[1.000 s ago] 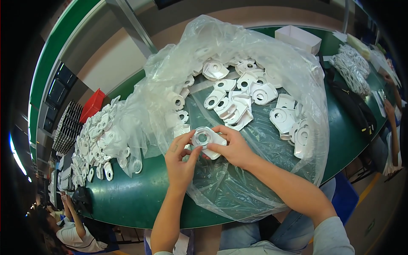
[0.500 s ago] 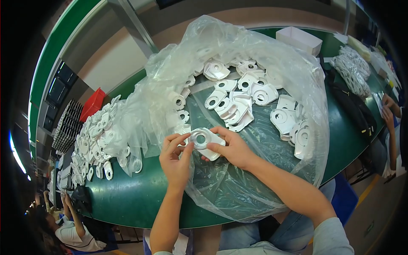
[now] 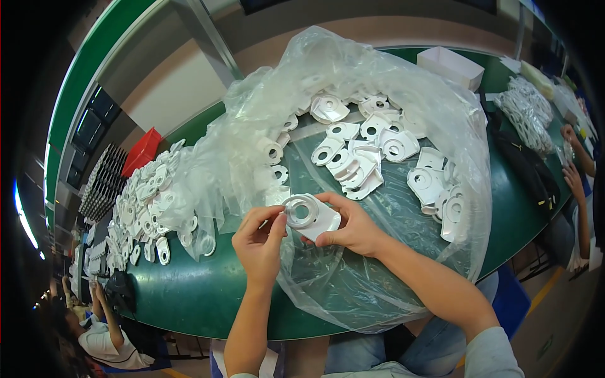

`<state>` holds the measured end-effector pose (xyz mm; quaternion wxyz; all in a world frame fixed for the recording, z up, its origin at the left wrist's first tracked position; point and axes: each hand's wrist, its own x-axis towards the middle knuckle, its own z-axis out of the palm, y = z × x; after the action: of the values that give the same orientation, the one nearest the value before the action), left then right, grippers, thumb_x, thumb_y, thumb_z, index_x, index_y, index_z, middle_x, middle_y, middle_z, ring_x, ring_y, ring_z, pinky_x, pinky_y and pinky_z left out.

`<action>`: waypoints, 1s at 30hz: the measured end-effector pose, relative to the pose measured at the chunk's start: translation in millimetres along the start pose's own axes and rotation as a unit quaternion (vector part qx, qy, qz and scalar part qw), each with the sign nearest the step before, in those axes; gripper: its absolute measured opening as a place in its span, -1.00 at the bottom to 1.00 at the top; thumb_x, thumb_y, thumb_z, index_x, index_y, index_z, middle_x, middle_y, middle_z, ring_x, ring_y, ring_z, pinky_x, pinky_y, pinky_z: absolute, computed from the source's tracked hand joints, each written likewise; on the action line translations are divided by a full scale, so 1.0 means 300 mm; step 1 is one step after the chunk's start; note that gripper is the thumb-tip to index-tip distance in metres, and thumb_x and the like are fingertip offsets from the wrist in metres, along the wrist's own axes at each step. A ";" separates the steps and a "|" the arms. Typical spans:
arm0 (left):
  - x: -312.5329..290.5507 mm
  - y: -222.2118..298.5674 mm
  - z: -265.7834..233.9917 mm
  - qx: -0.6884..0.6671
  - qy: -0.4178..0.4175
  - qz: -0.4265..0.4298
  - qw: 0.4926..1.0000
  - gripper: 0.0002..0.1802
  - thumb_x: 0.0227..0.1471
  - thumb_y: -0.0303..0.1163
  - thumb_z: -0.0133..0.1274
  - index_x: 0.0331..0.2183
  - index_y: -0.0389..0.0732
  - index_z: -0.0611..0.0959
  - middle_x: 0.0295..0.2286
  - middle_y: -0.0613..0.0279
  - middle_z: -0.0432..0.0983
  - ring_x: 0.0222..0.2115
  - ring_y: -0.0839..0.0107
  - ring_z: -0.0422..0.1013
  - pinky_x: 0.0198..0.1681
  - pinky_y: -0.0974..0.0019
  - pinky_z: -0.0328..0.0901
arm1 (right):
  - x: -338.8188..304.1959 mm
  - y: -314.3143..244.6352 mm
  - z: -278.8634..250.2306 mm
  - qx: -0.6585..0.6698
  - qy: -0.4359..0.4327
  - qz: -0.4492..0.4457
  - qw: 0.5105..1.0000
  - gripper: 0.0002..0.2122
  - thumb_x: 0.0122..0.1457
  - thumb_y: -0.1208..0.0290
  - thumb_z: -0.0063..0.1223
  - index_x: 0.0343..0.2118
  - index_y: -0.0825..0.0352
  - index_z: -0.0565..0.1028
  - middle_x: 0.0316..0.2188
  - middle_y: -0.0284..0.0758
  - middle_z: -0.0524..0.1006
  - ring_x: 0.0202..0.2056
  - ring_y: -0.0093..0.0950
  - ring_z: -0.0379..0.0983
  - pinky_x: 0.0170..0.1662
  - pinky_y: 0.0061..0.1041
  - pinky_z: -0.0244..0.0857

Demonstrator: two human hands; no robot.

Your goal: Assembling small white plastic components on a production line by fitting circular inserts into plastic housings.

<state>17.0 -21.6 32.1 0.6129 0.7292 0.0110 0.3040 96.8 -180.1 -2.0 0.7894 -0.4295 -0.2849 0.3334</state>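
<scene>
A white plastic part (image 3: 322, 222) with a round raised ring and a hole through it is held over the near edge of the clear plastic sheeting. My right hand (image 3: 354, 228) grips its right end, thumb on top and fingers beneath. On the opposite side, my left hand (image 3: 258, 236) is closed, thumb and forefinger pinching at the ring's left rim. Beyond my hands, a loose pile of similar white parts (image 3: 359, 167) lies on the sheeting. More of them sit to the right, and others follow the far fold of the plastic bag (image 3: 353, 60).
Left of the bag, many smaller white pieces (image 3: 148, 208) are heaped on the green table (image 3: 189, 290). Behind them are a red bin (image 3: 142, 152) and stacked dark trays (image 3: 104, 183). A white box (image 3: 450, 67) and bundled white cords (image 3: 524, 110) stand far right. Other people work at both ends.
The white part has tilted slightly, and my right thumb has moved from beside the ring toward the part's lower edge. My left fingers stay at its left rim. The whole view has shifted a little.
</scene>
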 end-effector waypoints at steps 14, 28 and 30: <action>0.018 -0.039 -0.019 0.001 -0.020 -0.076 0.997 -0.86 -0.04 -0.62 0.06 -0.34 -0.41 0.61 -0.46 0.23 0.50 -0.57 0.55 0.35 -0.49 0.52 0.22 | -0.001 0.013 -0.001 -0.021 0.019 0.008 1.000 -0.50 -0.08 0.64 0.19 -0.02 0.41 0.29 -0.26 -0.30 0.51 -0.26 -0.55 0.48 -0.17 -0.57 0.36; 0.031 -0.016 -0.046 0.055 -0.057 -0.093 0.992 -0.86 -0.07 -0.63 0.08 -0.36 -0.41 0.63 -0.45 0.21 0.50 -0.56 0.56 0.36 -0.52 0.55 0.22 | 0.003 0.020 -0.002 -0.006 0.006 0.010 1.000 -0.59 0.01 0.58 0.14 -0.05 0.41 0.30 -0.28 -0.29 0.50 -0.30 -0.54 0.49 -0.21 -0.55 0.38; 0.029 -0.013 -0.041 0.058 -0.060 -0.084 0.993 -0.86 -0.09 -0.65 0.09 -0.37 -0.40 0.64 -0.45 0.22 0.50 -0.57 0.58 0.36 -0.53 0.56 0.22 | 0.002 0.023 -0.004 -0.014 0.005 0.008 1.000 -0.61 0.02 0.58 0.13 -0.06 0.41 0.31 -0.28 -0.29 0.50 -0.29 -0.54 0.49 -0.22 -0.55 0.38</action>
<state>20.0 -6.3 33.2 0.5927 0.7769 0.0528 0.2057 96.1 -177.4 -8.6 0.7825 -0.4442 -0.2817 0.3332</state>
